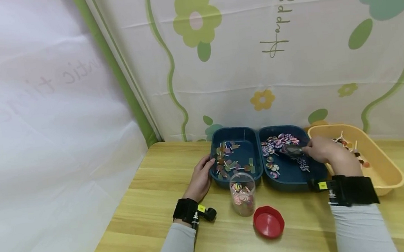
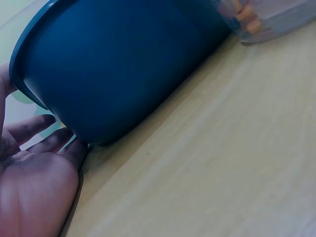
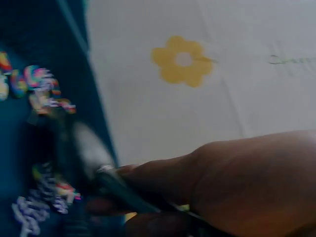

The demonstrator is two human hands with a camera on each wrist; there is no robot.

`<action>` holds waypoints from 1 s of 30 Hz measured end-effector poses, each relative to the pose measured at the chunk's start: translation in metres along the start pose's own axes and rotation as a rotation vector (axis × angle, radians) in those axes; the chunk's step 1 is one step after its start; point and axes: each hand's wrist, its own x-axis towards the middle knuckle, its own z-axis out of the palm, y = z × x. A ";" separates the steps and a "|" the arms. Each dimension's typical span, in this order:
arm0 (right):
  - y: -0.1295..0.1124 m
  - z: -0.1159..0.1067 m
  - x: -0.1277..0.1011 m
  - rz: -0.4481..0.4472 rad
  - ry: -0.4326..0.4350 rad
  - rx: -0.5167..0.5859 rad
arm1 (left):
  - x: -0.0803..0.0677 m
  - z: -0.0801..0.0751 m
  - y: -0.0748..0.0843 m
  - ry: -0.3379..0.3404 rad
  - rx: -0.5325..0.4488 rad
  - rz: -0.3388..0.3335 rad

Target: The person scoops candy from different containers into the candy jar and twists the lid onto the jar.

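Flowered cloth hung behind a wooden table. At twelve o'clock sat a blue two-part tray; the left hand, fingers straight and slightly apart, rested against its nine o'clock wall. The right hand pinched a small dark scoop over swirl lollipops in the right compartment. A clear jar stood at the tray's six o'clock edge.

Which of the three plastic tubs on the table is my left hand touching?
The left dark blue plastic tub, holding mixed sweets: your left hand rests against its outer wall. The right hand works in the neighbouring blue tub.
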 end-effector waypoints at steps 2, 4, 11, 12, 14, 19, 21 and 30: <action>-0.001 0.008 0.010 -0.005 -0.001 -0.010 | -0.001 0.000 -0.001 0.004 0.002 -0.003; -0.002 0.014 0.017 0.002 -0.005 -0.017 | -0.001 -0.001 -0.001 0.005 0.005 -0.005; -0.003 0.016 0.022 0.015 -0.051 -0.026 | -0.001 -0.002 -0.002 -0.019 0.005 0.008; -0.003 0.015 0.022 0.008 -0.058 -0.021 | -0.001 -0.002 -0.002 -0.023 0.008 0.011; -0.002 0.014 0.021 -0.007 -0.067 -0.013 | -0.001 -0.003 -0.002 -0.028 0.017 0.011; 0.000 0.012 0.017 -0.056 -0.058 -0.001 | 0.000 -0.002 -0.002 -0.036 0.031 0.017; 0.000 0.012 0.016 -0.083 -0.046 0.002 | 0.000 -0.002 -0.002 -0.036 0.030 0.017; -0.001 0.011 0.012 -0.092 -0.014 0.008 | -0.001 -0.002 -0.002 -0.011 0.033 0.008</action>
